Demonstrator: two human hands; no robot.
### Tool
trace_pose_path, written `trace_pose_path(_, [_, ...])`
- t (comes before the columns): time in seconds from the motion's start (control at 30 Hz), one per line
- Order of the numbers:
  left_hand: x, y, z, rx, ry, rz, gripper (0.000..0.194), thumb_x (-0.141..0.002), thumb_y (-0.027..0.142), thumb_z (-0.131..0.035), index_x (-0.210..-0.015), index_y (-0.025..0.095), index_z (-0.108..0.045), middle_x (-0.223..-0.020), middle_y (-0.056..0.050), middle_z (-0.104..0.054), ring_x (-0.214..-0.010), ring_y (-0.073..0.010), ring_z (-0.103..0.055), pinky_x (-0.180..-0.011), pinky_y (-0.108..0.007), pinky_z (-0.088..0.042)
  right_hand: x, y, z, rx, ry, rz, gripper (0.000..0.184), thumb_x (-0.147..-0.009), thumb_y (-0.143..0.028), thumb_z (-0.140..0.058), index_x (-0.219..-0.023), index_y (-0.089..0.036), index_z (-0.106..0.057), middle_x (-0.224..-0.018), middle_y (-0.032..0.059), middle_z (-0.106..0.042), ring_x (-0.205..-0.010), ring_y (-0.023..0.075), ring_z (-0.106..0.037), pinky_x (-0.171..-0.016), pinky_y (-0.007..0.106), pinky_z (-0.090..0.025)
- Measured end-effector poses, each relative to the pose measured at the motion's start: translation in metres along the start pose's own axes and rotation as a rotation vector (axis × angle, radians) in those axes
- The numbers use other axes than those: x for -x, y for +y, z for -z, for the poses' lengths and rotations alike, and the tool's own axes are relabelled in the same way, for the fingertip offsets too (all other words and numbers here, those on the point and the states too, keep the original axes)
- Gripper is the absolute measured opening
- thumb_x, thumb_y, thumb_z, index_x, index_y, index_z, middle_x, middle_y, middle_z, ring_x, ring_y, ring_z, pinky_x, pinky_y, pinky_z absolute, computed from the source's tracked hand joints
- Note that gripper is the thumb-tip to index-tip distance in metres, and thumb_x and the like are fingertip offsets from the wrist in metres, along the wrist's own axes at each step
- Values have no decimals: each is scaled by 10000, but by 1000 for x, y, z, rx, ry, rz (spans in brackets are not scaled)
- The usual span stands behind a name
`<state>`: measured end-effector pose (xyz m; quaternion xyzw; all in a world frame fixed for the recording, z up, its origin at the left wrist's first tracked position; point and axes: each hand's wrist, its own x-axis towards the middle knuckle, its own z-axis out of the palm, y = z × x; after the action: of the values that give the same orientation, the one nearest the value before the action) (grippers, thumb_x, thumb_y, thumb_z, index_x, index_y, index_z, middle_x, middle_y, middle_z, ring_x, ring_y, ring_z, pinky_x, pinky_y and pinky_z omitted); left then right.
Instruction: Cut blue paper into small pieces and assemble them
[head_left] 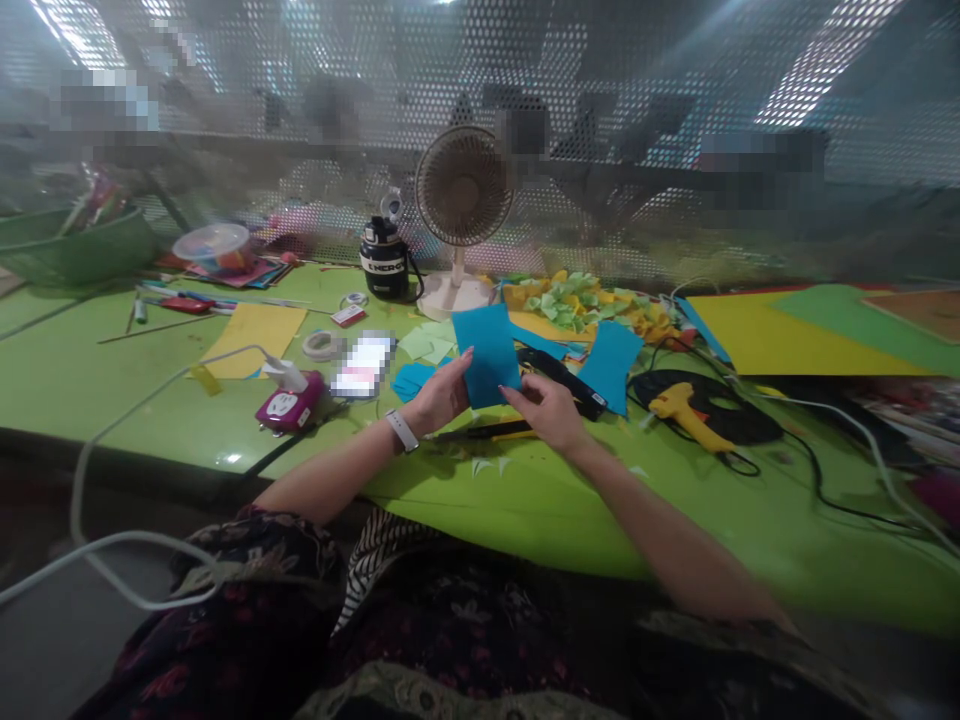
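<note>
Your two hands, left [448,394] and right [553,408], pinch one blue sheet [487,355] between thumbs and fingers, nearly closed, above the green table [420,480]. One fan [465,187] stands behind; one yellow glue gun [691,418] lies right.

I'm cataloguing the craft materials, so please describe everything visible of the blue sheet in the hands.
The bright blue, roughly rectangular sheet looks like matte paper or thin card. Its visible face appears plain, with fairly straight edges. It is held up, slightly tilted, above the glossy green table. The left hand grips its left edge; the right hand pinches near its lower right corner. Its far side is hidden.
</note>
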<state>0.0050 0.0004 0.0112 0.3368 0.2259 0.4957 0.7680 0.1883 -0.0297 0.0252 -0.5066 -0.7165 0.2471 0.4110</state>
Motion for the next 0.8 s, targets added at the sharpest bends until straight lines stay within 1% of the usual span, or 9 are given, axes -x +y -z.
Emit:
trace_pose_path(0.1, [1, -2, 2, -123, -78, -63, 452, -667, 279, -885, -1057, 155, -693, -1073, -97, -759, -1105, -276, -684, -1069, -441, -471, -1, 0, 1, -4, -7, -4, 487, -815, -643, -614, -613, -216, -497, -586, -19, -474, -575, 138, -404, -575, 293, -364])
trace_pose_path(0.17, [1, -3, 2, -178, -87, -97, 468, -634, 230, -901, -1046, 153, -695, -1046, -88, -759, -1060, -252, -693, -1049, -420, -476, -1, 1, 2, 0, 0, -2, 472, -813, -626, -621, -610, -214, -507, -583, -15, -488, -571, 140, -413, -573, 292, -367])
trace_pose_path(0.27, [0, -4, 2, -201, -64, -112, 437, -647, 257, -895, -1024, 160, -697, -1009, -70, -757, -998, -221, -696, -1013, -402, -491, -2, 0, 2, 2, -10, 0, 476, -809, -630, -626, -602, -214, -520, -577, -6, -523, -561, 144, -428, -569, 295, -378])
trace_pose_path(0.4, [-1, -6, 3, -210, -64, -119, 429, -649, 271, -895, -1012, 164, -691, -1004, -63, -751, -968, -203, -690, -987, -384, -500, -2, 0, 2, -9, -19, 5, 507, -800, -668, -628, -594, -218, -517, -578, 1, -543, -558, 146, -434, -571, 300, -394])
trace_pose_path(0.47, [-1, -6, 3, -208, -63, -124, 441, -649, 269, -895, -1022, 166, -684, -1014, -62, -748, -962, -198, -687, -978, -376, -503, -2, 1, 1, -8, -10, 13, 516, -796, -677, -630, -592, -220, -506, -579, -1, -531, -558, 144, -421, -570, 299, -391])
trace_pose_path(0.6, [-1, -6, 4, -193, -45, -133, 478, -656, 251, -887, -1073, 179, -665, -1050, -57, -740, -975, -200, -686, -959, -367, -510, -2, 2, 1, -2, 31, 18, 515, -809, -670, -621, -599, -220, -483, -571, -15, -456, -561, 138, -383, -556, 293, -362])
trace_pose_path(0.8, [-1, -7, 3, -191, -62, -141, 501, -660, 246, -885, -1099, 184, -652, -1062, -55, -739, -968, -195, -690, -949, -355, -514, -2, 3, 2, -9, 7, 11, 510, -844, -651, -577, -599, -221, -456, -562, -20, -439, -553, 134, -378, -551, 292, -344])
